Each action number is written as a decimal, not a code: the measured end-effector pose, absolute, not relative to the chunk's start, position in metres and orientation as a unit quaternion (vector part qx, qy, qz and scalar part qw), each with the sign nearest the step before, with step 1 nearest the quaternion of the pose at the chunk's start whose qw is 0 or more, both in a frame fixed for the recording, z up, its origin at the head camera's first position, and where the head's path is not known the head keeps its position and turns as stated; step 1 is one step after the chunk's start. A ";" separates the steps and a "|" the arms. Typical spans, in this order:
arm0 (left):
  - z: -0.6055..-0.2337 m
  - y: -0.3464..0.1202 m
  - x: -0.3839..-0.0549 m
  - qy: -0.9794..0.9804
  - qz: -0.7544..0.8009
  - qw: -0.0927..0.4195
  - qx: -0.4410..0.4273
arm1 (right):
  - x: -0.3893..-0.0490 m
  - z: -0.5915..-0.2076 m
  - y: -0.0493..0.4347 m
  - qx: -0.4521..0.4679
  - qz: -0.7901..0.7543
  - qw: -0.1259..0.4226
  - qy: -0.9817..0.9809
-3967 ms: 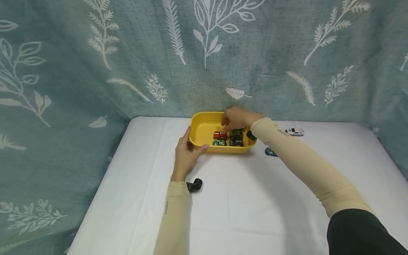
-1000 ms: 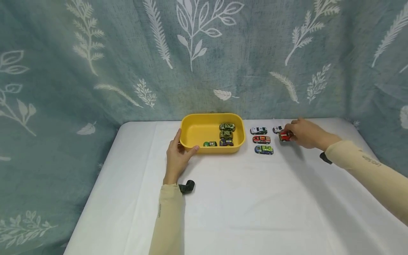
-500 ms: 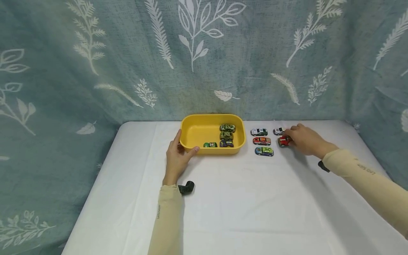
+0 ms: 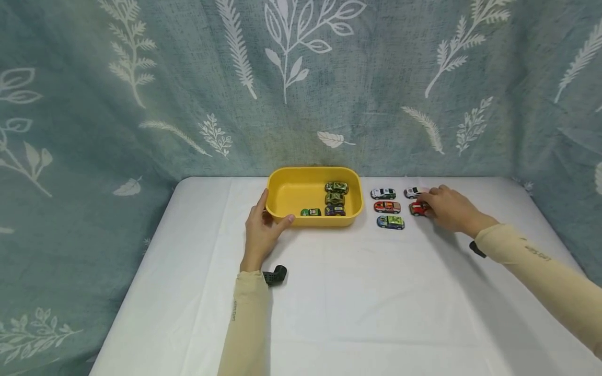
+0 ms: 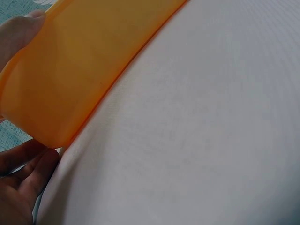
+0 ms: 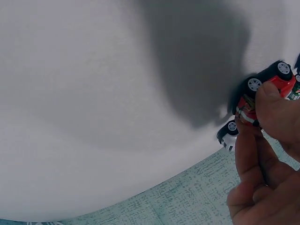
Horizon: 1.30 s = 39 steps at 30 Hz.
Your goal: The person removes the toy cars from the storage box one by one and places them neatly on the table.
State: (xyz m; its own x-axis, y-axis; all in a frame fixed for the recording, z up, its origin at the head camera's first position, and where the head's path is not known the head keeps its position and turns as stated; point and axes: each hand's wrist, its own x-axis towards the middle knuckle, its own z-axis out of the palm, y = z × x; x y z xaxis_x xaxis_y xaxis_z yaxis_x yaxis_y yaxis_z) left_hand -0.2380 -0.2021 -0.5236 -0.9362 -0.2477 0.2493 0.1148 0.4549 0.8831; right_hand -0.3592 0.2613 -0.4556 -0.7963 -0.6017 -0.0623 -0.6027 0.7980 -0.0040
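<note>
My left hand grips the left front corner of a yellow plastic bin, thumb over the front rim and fingers along the outside. In the left wrist view, the thumb lies at the bin's upper edge. Inside the bin, at the right, are two camouflage toy cars, a purple one and a green one. To the right of the bin my right hand pinches a red toy car between thumb and fingers, close over the white cloth.
Between bin and right hand stand a white-and-green car, a red-orange car and a blue-and-lime car in a column. A white car sits just behind the red one. A leaf-patterned curtain hangs along the table's back edge.
Four seconds ago my right hand was in the bin beside a red car, which is gone from there. Lately the held red car has shifted slightly toward me. My left hand keeps its grip.
</note>
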 end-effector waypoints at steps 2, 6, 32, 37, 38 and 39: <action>-0.523 -0.202 -0.238 -0.835 -0.520 0.176 0.040 | -0.359 -0.456 0.262 -0.319 0.002 0.024 0.947; -0.523 -0.202 -0.238 -0.834 -0.521 0.176 0.042 | -0.359 -0.457 0.264 -0.323 -0.010 0.012 0.946; -0.527 -0.205 -0.238 -0.830 -0.527 0.180 0.039 | -0.358 -0.398 0.138 -0.328 -0.196 0.057 0.922; -0.528 -0.203 -0.239 -0.827 -0.530 0.184 0.036 | -0.372 -0.385 0.088 -0.381 -0.188 0.110 0.898; -0.528 -0.204 -0.240 -0.826 -0.531 0.185 0.036 | -0.376 -0.384 0.078 -0.390 -0.186 0.117 0.894; -0.528 -0.204 -0.240 -0.826 -0.532 0.185 0.037 | -0.378 -0.384 0.068 -0.399 -0.188 0.122 0.889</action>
